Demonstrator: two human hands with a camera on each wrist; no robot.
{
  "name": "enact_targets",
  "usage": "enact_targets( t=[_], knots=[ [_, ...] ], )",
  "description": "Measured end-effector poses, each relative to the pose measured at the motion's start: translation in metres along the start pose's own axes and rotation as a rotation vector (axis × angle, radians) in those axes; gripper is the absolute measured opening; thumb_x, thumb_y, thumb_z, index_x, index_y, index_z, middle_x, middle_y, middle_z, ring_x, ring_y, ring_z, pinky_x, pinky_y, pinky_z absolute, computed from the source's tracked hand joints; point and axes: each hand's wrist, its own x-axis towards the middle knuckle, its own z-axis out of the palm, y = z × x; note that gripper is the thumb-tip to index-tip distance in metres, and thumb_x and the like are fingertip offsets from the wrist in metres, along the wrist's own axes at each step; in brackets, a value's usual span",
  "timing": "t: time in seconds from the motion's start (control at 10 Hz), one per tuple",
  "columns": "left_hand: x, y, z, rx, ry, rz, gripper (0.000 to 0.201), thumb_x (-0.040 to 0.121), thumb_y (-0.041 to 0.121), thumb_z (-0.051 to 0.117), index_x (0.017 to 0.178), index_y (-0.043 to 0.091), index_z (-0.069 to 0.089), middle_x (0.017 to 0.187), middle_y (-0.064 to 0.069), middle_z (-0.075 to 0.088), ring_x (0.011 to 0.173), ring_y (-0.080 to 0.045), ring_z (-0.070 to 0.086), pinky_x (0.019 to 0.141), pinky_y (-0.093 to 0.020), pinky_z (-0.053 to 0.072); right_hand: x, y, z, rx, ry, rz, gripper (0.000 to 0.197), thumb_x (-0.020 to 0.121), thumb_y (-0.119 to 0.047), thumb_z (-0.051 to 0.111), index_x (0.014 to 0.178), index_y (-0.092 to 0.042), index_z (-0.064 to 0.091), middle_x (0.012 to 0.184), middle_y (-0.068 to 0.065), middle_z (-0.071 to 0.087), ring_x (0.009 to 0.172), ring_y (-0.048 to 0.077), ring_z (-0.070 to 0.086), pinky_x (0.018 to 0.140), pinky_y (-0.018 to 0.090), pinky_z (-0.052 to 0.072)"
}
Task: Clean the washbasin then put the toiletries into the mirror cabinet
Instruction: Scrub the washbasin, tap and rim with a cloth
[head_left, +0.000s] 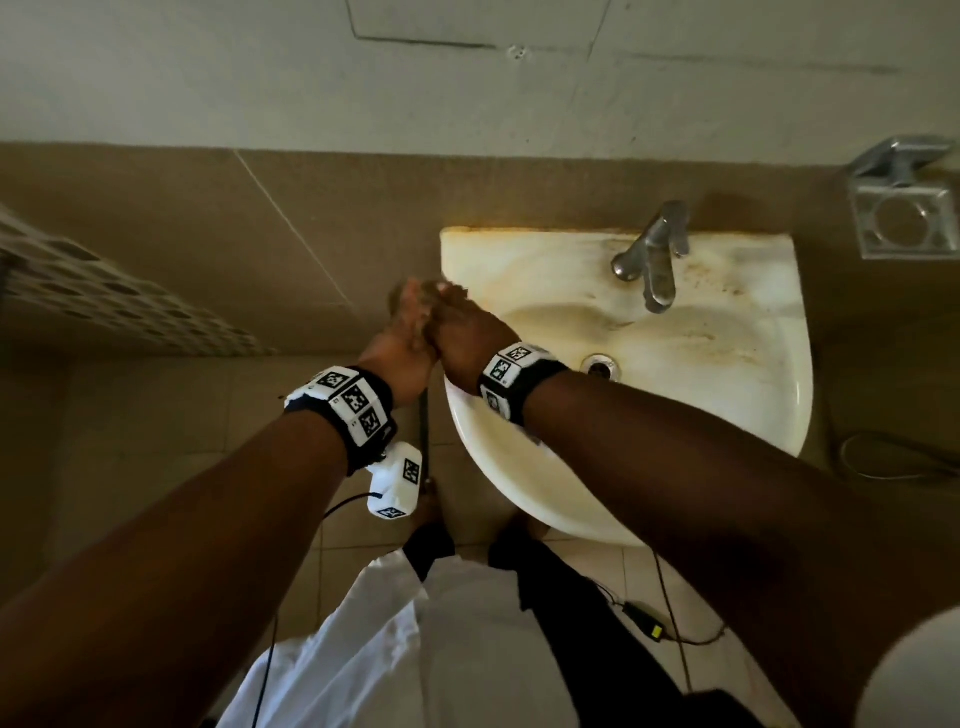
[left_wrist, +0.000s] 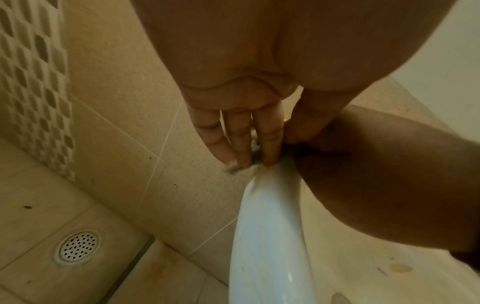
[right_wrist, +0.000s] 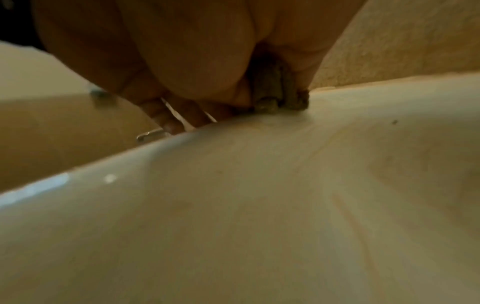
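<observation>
The washbasin (head_left: 623, 374), fixed to the tiled wall, rigid and likely slippery, is worked at its left rim, where a scrub pad (right_wrist: 280, 98) is pinched by the right hand (head_left: 467, 332), the left hand (head_left: 405, 338) being spread alongside.

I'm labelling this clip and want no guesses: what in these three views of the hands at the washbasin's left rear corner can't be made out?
- What the hands work with: in the head view the left hand and right hand overlap and blur; the right wrist view shows only a greenish scrap on the washbasin.
- Right-hand grip: blurred, fingers bunched.
- Mirror cabinet and toiletries: outside all views.
- Tap: too dim to tell if water runs.
</observation>
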Motion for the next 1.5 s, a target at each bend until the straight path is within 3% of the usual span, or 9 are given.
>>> enact_targets(
  t=[0.2, 0.4, 0.5, 0.7, 0.9, 1.0, 1.2, 1.3, 1.5],
  knots=[
    [-0.011, 0.005, -0.009, -0.102, -0.039, -0.042, 0.072, 0.101, 0.003, 0.052, 0.161, 0.011, 0.012, 0.134, -0.009, 0.061, 0.129, -0.024, 0.055, 0.107, -0.026, 0.036, -0.002, 0.048, -0.049, 0.058, 0.011, 0.342, 0.060, 0.099, -0.007, 0.040, 0.156, -0.015, 0.026, 0.165, 0.007, 0.015, 0.152, 0.027, 0.013, 0.123, 0.037, 0.014],
    [-0.017, -0.013, -0.006, -0.286, 0.116, -0.126, 0.060, 0.105, 0.022, 0.051, 0.159, 0.017, 0.027, 0.147, -0.011, 0.054, 0.133, -0.027, 0.053, 0.110, -0.034, 0.041, -0.059, -0.002, -0.015, 0.194, -0.129, 0.071, 0.061, 0.097, -0.015, 0.025, 0.157, -0.027, 0.023, 0.166, -0.001, 0.008, 0.152, 0.021, 0.011, 0.118, 0.025, 0.013],
    [-0.023, -0.022, -0.001, -0.458, 0.112, -0.193, 0.070, 0.094, 0.062, 0.050, 0.153, 0.026, 0.042, 0.154, -0.004, 0.048, 0.140, -0.026, 0.047, 0.118, -0.042, 0.036, -0.125, -0.015, 0.019, 0.117, -0.247, -0.202, 0.057, 0.097, -0.028, 0.022, 0.152, -0.021, 0.038, 0.162, 0.005, 0.025, 0.148, 0.033, 0.023, 0.115, 0.045, 0.035],
    [-0.041, -0.022, 0.017, -0.435, 0.055, -0.182, 0.067, 0.098, 0.069, 0.037, 0.152, 0.030, 0.045, 0.159, -0.003, 0.041, 0.146, -0.026, 0.039, 0.120, -0.036, 0.028, -0.097, -0.023, 0.009, 0.103, -0.210, 0.017, 0.074, 0.096, -0.005, 0.039, 0.158, -0.029, 0.006, 0.167, 0.001, 0.002, 0.152, 0.031, 0.010, 0.114, 0.040, 0.032],
    [-0.066, -0.013, 0.049, -0.081, 0.050, 0.087, 0.073, 0.100, 0.067, 0.030, 0.161, 0.028, 0.022, 0.170, -0.003, 0.015, 0.155, -0.022, 0.014, 0.123, -0.030, 0.008, -0.074, -0.033, 0.019, 0.323, -0.084, 0.352, 0.062, 0.102, -0.037, 0.037, 0.158, -0.034, 0.011, 0.167, -0.004, 0.007, 0.151, 0.022, 0.018, 0.122, 0.037, 0.023],
    [-0.085, -0.018, 0.084, 0.178, 0.027, 0.204, 0.072, 0.103, 0.060, 0.032, 0.162, 0.032, 0.003, 0.170, -0.001, -0.011, 0.156, -0.029, -0.008, 0.126, -0.043, 0.002, -0.145, -0.046, 0.031, 0.459, -0.084, 0.341, 0.080, 0.096, -0.026, 0.047, 0.156, -0.043, -0.004, 0.166, -0.006, 0.010, 0.135, 0.015, 0.041, 0.103, 0.024, 0.034],
    [-0.135, 0.002, 0.171, 0.715, -0.056, 0.270, 0.085, 0.092, 0.079, 0.016, 0.158, 0.037, -0.016, 0.165, 0.005, -0.029, 0.150, -0.034, -0.029, 0.120, -0.063, -0.007, -0.318, 0.014, 0.003, 0.271, -0.272, 0.233, 0.087, 0.081, 0.003, 0.048, 0.155, -0.039, 0.026, 0.160, -0.008, 0.028, 0.145, 0.017, 0.032, 0.119, 0.018, 0.008],
    [-0.139, 0.017, 0.198, 0.789, -0.054, 0.254, 0.089, 0.090, 0.081, 0.014, 0.158, 0.035, -0.020, 0.164, 0.002, -0.032, 0.148, -0.036, -0.034, 0.119, -0.064, -0.012, -0.365, 0.087, -0.019, -0.020, -0.266, 0.233, 0.074, 0.076, -0.035, 0.054, 0.149, -0.036, 0.039, 0.154, -0.006, 0.042, 0.133, 0.024, 0.048, 0.115, 0.036, 0.033],
    [-0.138, 0.024, 0.206, 0.807, -0.021, 0.191, 0.092, 0.087, 0.085, 0.014, 0.158, 0.036, -0.019, 0.167, 0.001, -0.026, 0.149, -0.037, -0.031, 0.120, -0.063, -0.010, -0.358, 0.074, 0.017, -0.093, -0.226, 0.201, 0.097, 0.063, -0.080, 0.058, 0.148, -0.034, 0.042, 0.152, -0.002, 0.046, 0.135, 0.025, 0.047, 0.112, 0.042, 0.036]
  ],
)
